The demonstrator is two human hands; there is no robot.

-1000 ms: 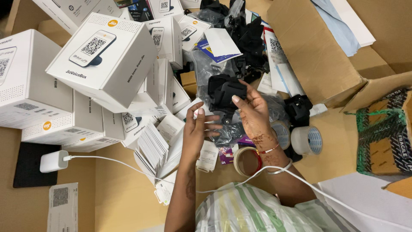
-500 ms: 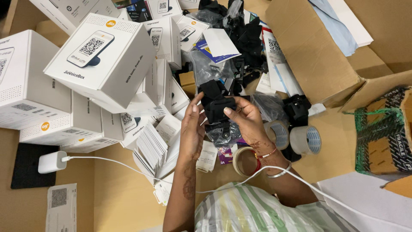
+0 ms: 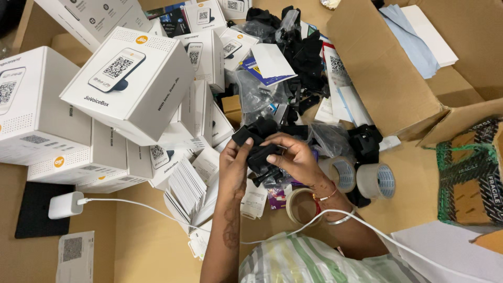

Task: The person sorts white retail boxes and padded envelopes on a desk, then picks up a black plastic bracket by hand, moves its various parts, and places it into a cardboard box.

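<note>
Both hands meet over the middle of the cluttered surface, gripping one black plastic device (image 3: 257,142) with folding parts. My left hand (image 3: 234,167) holds its left side, thumb up against it. My right hand (image 3: 294,157) closes over its right side, fingers curled on top. Under the hands lie crumpled clear plastic bags (image 3: 327,137) and more black parts (image 3: 306,55). A white cable (image 3: 157,208) runs across my forearms from a white charger (image 3: 65,204) at the left.
Stacked white product boxes (image 3: 131,78) fill the left. A fanned stack of white cards (image 3: 186,186) lies beside my left hand. Tape rolls (image 3: 374,181) sit right of my right hand. Open cardboard boxes (image 3: 387,78) and a taped carton (image 3: 469,173) stand at the right.
The black device came down from raised in my right hand to lower between both hands. My left hand closed onto it. The view shifted slightly downward.
</note>
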